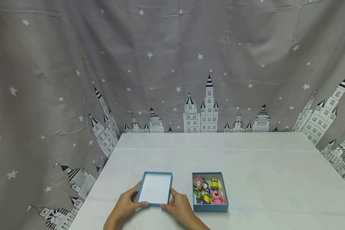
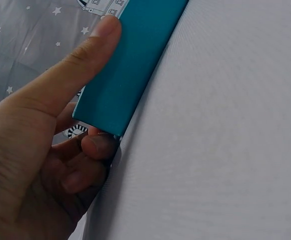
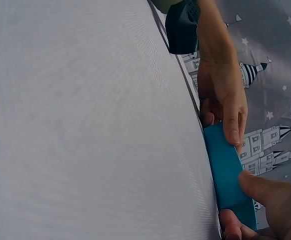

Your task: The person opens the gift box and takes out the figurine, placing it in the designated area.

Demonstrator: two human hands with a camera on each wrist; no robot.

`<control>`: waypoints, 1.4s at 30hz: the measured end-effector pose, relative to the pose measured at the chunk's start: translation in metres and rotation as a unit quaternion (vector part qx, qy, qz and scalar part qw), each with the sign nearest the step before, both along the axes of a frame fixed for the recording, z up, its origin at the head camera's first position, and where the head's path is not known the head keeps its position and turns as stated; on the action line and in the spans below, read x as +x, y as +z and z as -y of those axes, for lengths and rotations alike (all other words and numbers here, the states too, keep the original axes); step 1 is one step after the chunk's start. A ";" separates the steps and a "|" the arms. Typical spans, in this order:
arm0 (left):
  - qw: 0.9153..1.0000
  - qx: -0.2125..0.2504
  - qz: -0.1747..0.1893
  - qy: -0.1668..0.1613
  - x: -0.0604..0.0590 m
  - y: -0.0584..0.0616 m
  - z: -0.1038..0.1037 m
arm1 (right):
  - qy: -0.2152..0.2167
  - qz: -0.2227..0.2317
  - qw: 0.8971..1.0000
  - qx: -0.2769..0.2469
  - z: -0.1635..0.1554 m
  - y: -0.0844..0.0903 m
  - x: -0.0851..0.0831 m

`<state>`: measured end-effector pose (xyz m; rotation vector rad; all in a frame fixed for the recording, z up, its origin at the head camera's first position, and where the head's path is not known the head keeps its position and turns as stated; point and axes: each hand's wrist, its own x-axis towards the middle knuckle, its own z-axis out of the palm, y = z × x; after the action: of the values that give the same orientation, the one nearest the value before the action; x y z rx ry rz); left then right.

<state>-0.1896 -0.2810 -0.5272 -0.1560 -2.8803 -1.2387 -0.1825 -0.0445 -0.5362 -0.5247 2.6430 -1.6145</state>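
I see the blue lid (image 1: 156, 188) lying open side up on the table (image 1: 261, 166), left of the toy-filled box (image 1: 210, 192), long axis running away from me, left hand (image 1: 126, 204) and right hand (image 1: 180, 209) each gripping a near corner, equally close.

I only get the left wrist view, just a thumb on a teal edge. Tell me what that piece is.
Observer: An upturned box lid, teal outside, white inside, lying on the table.
Operator: Report the other hand.
Observer: The right hand holds the lid's near right corner; the left hand holds its left side.
Operator: Say what lies beside it.
Observer: A matching teal box to its right, holding small toy figures.
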 end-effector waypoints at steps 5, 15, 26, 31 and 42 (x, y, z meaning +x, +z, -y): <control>1.000 0.000 0.002 0.007 0.000 0.000 -0.001 | 0.001 0.008 1.000 0.002 0.000 -0.002 0.000; 1.000 -0.015 0.016 0.004 -0.002 0.001 -0.003 | 0.008 0.011 1.000 0.014 -0.001 -0.001 0.000; 0.999 -0.027 0.024 0.010 -0.002 0.003 -0.004 | 0.008 0.035 0.999 0.010 -0.001 0.001 0.000; 0.999 -0.024 0.024 0.012 -0.002 0.004 -0.004 | 0.009 0.039 0.999 0.007 -0.002 0.002 0.001; 0.996 0.029 0.076 0.034 -0.001 0.010 0.001 | 0.021 0.064 0.998 0.006 -0.004 0.006 0.011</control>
<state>-0.1908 -0.2823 -0.5173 0.0395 -2.9415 -1.3781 -0.1714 -0.0402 -0.5298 -0.4559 2.5305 -1.5636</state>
